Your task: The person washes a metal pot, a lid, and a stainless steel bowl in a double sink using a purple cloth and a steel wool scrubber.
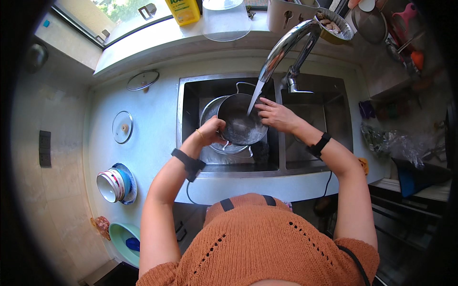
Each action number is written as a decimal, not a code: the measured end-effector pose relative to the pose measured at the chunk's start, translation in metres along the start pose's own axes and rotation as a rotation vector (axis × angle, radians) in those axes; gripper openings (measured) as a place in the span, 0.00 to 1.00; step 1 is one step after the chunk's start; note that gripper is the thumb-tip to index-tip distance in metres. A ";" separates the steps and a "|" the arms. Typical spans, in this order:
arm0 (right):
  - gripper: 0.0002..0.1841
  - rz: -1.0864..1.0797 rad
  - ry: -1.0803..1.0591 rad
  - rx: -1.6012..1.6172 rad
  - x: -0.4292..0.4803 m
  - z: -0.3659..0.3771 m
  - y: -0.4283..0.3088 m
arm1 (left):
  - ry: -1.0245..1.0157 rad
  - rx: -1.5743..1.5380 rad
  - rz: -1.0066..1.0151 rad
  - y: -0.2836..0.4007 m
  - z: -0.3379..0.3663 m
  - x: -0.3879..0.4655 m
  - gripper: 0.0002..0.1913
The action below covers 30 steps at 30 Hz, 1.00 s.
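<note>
A metal pot (239,123) with two looped handles is tilted over the left basin (191,162) of the steel sink. My left hand (213,131) grips its left rim near the lower handle. At the right rim is my right hand (275,113), fingers apart and in contact with the pot edge. Water runs from the chrome faucet (277,46) into the pot, and some water swirls at its bottom. Beneath it, partly hidden, sits a second metal pot (207,112) with its own handles.
Two glass lids (122,127) and a stack of bowls (112,186) rest on the left counter. A green basin (123,243) is at lower left. The sill holds a yellow bottle (183,12), a clear plastic container (227,21) and a foil tray (334,28). Plastic bags (390,139) lie at right.
</note>
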State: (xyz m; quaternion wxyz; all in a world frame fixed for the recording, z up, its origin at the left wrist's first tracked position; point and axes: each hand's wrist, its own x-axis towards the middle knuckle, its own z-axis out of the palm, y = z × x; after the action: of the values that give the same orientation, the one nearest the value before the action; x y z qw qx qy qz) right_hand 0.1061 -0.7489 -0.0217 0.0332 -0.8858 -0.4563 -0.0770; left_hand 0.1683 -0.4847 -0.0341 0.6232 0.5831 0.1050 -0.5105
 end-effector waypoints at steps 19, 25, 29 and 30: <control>0.21 0.897 -0.239 0.492 0.073 0.062 0.011 | -0.174 -0.529 -0.065 -0.029 0.025 0.024 0.13; 0.19 0.413 -0.456 1.104 0.064 0.053 -0.016 | -0.217 -0.590 0.008 -0.032 0.028 0.026 0.10; 0.13 0.474 -0.806 0.672 0.056 -0.004 -0.009 | -0.116 -0.391 0.216 -0.024 0.028 0.023 0.25; 0.13 0.608 -0.817 0.443 0.054 -0.011 -0.008 | -0.113 -0.395 0.218 -0.020 0.027 0.024 0.31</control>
State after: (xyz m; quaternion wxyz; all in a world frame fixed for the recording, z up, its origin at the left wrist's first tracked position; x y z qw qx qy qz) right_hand 0.1291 -0.7024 -0.0017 0.0598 -0.9072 -0.1614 0.3839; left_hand 0.1513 -0.5157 -0.0562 0.7815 0.4282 0.1041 -0.4416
